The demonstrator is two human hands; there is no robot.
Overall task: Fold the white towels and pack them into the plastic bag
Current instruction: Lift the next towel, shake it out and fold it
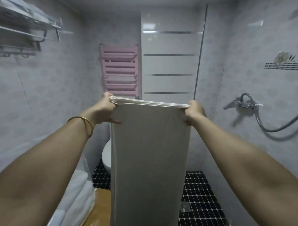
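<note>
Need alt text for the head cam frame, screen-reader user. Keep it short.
A person's left hand and right hand each grip an upper corner of a white towel, folded in layers and hanging straight down in a tiled bathroom. More folded towels sit in a plastic bag at lower left; a pink radiator hangs on the far wall.

The left hand (105, 109) and right hand (194, 112) pinch the top corners of a folded towel (149, 155) hanging straight down, with bagged towels (77, 195) near left and a pink rack (120, 71) on the far wall.
</note>
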